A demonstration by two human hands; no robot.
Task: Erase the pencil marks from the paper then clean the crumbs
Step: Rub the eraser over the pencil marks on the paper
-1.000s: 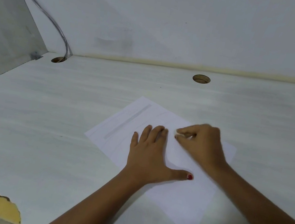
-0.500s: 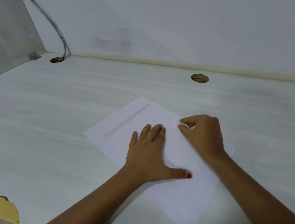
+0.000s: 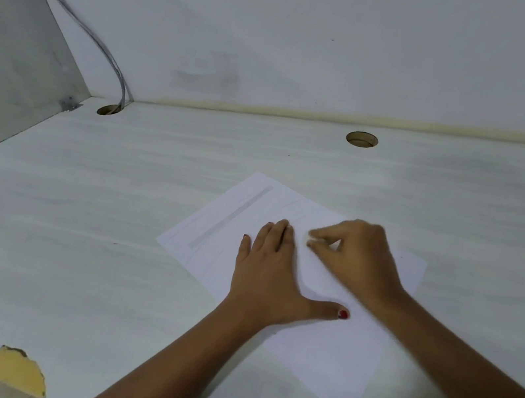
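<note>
So the paper (image 3: 332, 356) is a single white sheet lying flat on the pale counter (image 3: 113, 208), turned at an angle so one corner points toward the back wall. The left hand (image 3: 271, 270) is pressed flat on the middle of the sheet, fingers straight and close together, thumb stuck out to the side with red polish on the nail.

The right hand (image 3: 355, 259) is just beside the left fingertips, down on the sheet too, with thumb and fingers curled in and pinching something small and pale. It's blurry, but it looks like an eraser (image 3: 311, 241). Can't really make out its shape.

On the far-left part of the sheet there's a long grey band (image 3: 233, 218) running along the page, plus some really faint pencil lines near it. If there are crumbs on there, they're too small for me to see.

Other stuff around: two round cable holes in the counter near the wall, one in the back left corner (image 3: 109, 110) with a grey cable (image 3: 85, 26) running down the wall into it, and the other (image 3: 361, 139) further right. The near-left edge of the counter has a chipped patch (image 3: 7, 364) where yellowish material shows through.
</note>
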